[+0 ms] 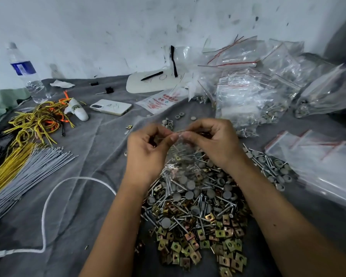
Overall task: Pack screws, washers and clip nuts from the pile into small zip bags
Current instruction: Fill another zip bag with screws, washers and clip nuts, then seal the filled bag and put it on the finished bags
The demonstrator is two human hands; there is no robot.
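Note:
A small clear zip bag (185, 156) with screws and grey caps inside hangs between my hands above the pile. My left hand (146, 150) pinches its top edge at the left, and my right hand (214, 142) pinches the top edge at the right. Under them lies the pile (198, 208) of silver screws, grey round washers and brass-coloured clip nuts (208, 246) on the grey cloth. Empty zip bags (316, 156) with red seal lines lie stacked at the right.
Filled bags (252, 96) are heaped at the back right. A phone (111, 106), a water bottle (26, 74), yellow and grey ties (28, 156) and a white cord (48, 206) lie to the left. A wall stands behind.

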